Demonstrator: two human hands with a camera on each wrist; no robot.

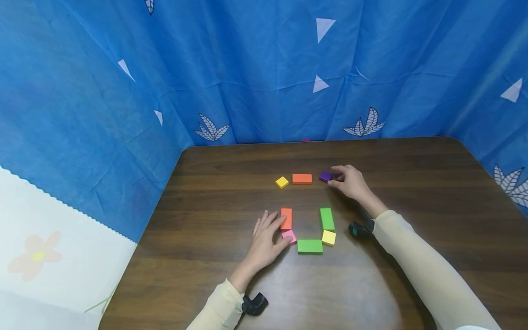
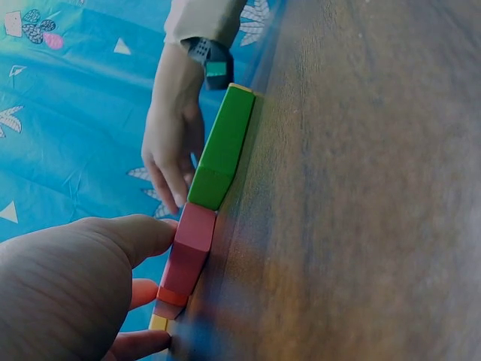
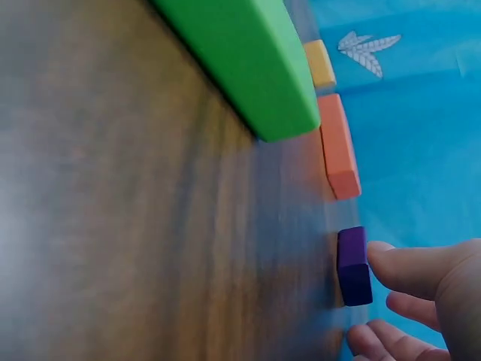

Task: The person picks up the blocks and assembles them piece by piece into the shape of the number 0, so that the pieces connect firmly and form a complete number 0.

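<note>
In the head view, my left hand is spread beside a pink block and an upright-running orange block. Its thumb is at the pink block and a finger reaches over the orange one. My right hand is at a small purple block. In the right wrist view the thumb is by the top side of the purple block, the other fingers lower and apart from it. Left of it lie another orange block and a yellow block, with gaps between them.
Nearer on the wooden table, a green block meets the pink block's corner and a pale yellow block. Another green block runs away from that yellow one. A blue curtain hangs behind the table.
</note>
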